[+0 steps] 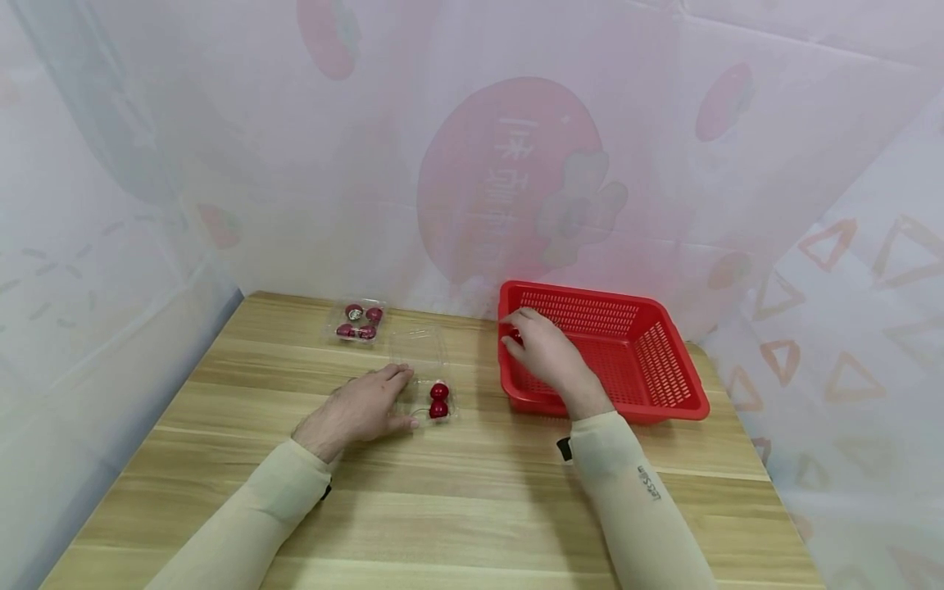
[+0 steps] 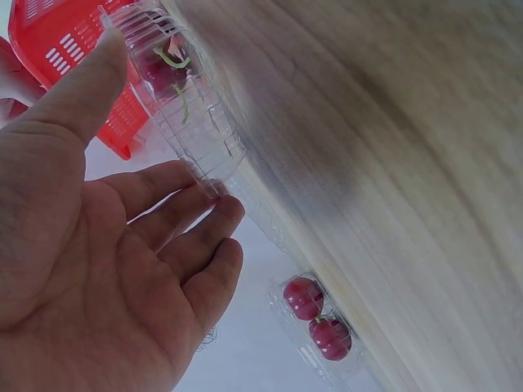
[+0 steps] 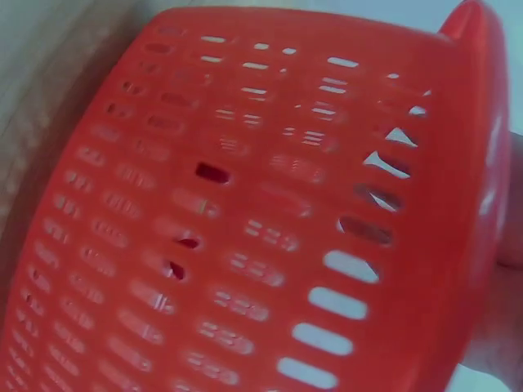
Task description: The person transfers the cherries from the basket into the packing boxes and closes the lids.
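Observation:
An open clear plastic clamshell box (image 1: 425,403) lies on the table, its lid (image 1: 419,345) folded back away from the person. Two dark red cherries (image 1: 438,392) sit along the right side of its tray, and a green stem shows in the left wrist view. My left hand (image 1: 367,403) holds the tray from the left, thumb at the near end and fingertips (image 2: 219,196) by the hinge side. Over the left rim of a red plastic basket (image 1: 667,360), my right hand (image 1: 549,354) pinches a cherry (image 1: 516,336) between thumb and fingers. In the right wrist view the basket wall hides most of that hand.
A second clear box (image 1: 360,321) with several cherries, lid down, stands at the back left of the wooden table (image 1: 413,508). The basket takes up the back right, close to the printed curtain (image 1: 369,164), which encloses the back and sides.

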